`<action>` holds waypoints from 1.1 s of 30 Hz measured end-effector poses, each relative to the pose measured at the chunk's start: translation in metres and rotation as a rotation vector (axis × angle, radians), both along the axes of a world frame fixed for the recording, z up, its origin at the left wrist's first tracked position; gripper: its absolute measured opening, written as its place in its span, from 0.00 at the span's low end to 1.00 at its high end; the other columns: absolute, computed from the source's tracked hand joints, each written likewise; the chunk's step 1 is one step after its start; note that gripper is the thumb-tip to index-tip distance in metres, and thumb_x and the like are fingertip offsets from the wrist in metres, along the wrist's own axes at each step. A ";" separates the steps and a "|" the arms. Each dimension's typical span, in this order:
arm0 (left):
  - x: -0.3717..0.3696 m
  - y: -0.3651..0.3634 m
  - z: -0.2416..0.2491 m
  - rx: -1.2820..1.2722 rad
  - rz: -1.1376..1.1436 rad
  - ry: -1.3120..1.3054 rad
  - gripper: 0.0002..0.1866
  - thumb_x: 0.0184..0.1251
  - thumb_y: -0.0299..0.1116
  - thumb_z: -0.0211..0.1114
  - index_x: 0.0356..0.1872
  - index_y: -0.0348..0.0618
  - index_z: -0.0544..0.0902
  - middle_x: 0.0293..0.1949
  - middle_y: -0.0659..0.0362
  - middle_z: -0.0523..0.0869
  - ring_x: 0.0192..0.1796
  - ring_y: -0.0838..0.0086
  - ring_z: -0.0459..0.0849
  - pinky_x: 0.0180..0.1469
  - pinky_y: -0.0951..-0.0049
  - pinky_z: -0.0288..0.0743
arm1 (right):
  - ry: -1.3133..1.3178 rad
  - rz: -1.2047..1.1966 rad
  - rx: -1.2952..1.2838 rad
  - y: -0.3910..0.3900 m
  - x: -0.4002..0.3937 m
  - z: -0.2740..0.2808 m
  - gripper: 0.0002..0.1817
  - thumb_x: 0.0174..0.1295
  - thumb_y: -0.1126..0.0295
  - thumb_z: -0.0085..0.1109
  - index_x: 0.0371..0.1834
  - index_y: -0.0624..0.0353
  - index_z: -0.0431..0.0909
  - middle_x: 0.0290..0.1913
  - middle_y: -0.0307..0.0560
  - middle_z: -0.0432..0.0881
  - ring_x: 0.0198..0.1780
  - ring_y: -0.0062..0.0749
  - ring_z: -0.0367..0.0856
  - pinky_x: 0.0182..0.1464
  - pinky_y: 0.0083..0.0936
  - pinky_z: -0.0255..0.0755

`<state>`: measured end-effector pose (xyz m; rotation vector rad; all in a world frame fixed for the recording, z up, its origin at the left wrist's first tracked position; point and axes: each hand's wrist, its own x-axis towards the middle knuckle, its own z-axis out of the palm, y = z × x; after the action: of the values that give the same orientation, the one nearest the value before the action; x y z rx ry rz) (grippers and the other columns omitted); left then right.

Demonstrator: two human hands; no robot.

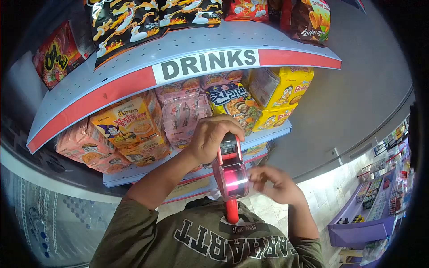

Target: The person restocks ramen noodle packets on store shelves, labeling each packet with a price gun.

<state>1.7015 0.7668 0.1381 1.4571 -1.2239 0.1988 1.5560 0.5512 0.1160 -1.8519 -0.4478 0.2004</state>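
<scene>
My left hand (216,134) grips the upper end of a red and black price-label gun (231,178), fingers wrapped over its top. Its clear cover shows a pink roll inside, and the red handle points down toward my chest. Just right of the cover, my right hand (275,182) is raised with its fingers bent and blurred; whether they touch the gun or hold anything cannot be made out. Behind the gun stand a blue and yellow noodle pack (234,105) and pink noodle packs (183,111).
A shelf edge labelled DRINKS (210,62) runs above my hands, with black snack bags (125,27) on it. Orange noodle packs (129,125) lie below left, yellow ones (281,91) right. A purple display stand (357,232) is at the far right.
</scene>
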 end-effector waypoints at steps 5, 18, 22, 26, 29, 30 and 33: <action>0.006 0.001 -0.002 -0.010 -0.018 0.005 0.40 0.76 0.54 0.25 0.28 0.34 0.82 0.30 0.49 0.83 0.34 0.65 0.83 0.40 0.69 0.76 | 0.029 -0.222 0.334 0.034 0.022 -0.001 0.14 0.68 0.71 0.54 0.54 0.62 0.72 0.38 0.35 0.74 0.40 0.16 0.72 0.43 0.16 0.67; 0.014 0.001 -0.006 -0.052 -0.048 -0.004 0.38 0.76 0.52 0.26 0.28 0.35 0.82 0.29 0.49 0.83 0.34 0.63 0.83 0.42 0.66 0.75 | -0.357 -0.505 0.274 0.088 0.053 -0.010 0.11 0.72 0.69 0.46 0.47 0.67 0.73 0.37 0.45 0.71 0.40 0.28 0.71 0.45 0.21 0.65; 0.016 -0.006 -0.014 -0.123 -0.092 0.039 0.32 0.76 0.48 0.32 0.28 0.37 0.81 0.28 0.51 0.83 0.33 0.64 0.83 0.40 0.67 0.75 | -0.395 -0.561 0.246 0.088 0.053 -0.016 0.11 0.72 0.70 0.45 0.46 0.66 0.73 0.37 0.44 0.69 0.39 0.28 0.70 0.44 0.22 0.65; 0.017 -0.009 -0.017 -0.155 -0.118 0.060 0.29 0.77 0.46 0.35 0.28 0.37 0.80 0.28 0.52 0.83 0.32 0.64 0.82 0.40 0.68 0.74 | -0.404 -0.604 0.246 0.089 0.051 -0.017 0.11 0.73 0.69 0.44 0.45 0.66 0.73 0.37 0.44 0.69 0.38 0.26 0.69 0.42 0.21 0.64; 0.015 -0.010 -0.016 -0.156 -0.110 0.061 0.29 0.77 0.47 0.35 0.28 0.37 0.80 0.28 0.52 0.83 0.32 0.64 0.82 0.40 0.68 0.74 | -0.392 -0.642 0.241 0.090 0.046 -0.015 0.11 0.73 0.69 0.43 0.44 0.65 0.73 0.37 0.43 0.69 0.37 0.24 0.68 0.41 0.20 0.64; 0.016 -0.011 -0.017 -0.158 -0.122 0.049 0.30 0.77 0.47 0.35 0.28 0.37 0.80 0.28 0.52 0.83 0.32 0.65 0.82 0.40 0.68 0.74 | -0.382 -0.647 0.248 0.090 0.045 -0.015 0.11 0.73 0.69 0.43 0.44 0.65 0.73 0.37 0.43 0.69 0.37 0.24 0.68 0.40 0.20 0.64; 0.015 -0.010 -0.018 -0.160 -0.127 0.061 0.30 0.77 0.47 0.35 0.28 0.36 0.80 0.29 0.52 0.84 0.32 0.65 0.82 0.40 0.68 0.74 | -0.353 -0.645 0.281 0.090 0.045 -0.016 0.11 0.73 0.69 0.42 0.44 0.65 0.73 0.37 0.43 0.69 0.37 0.23 0.68 0.40 0.19 0.64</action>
<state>1.7164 0.7568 0.1201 1.2347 -1.2181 0.1609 1.6011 0.6412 0.1002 -1.6605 -0.0890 -0.6037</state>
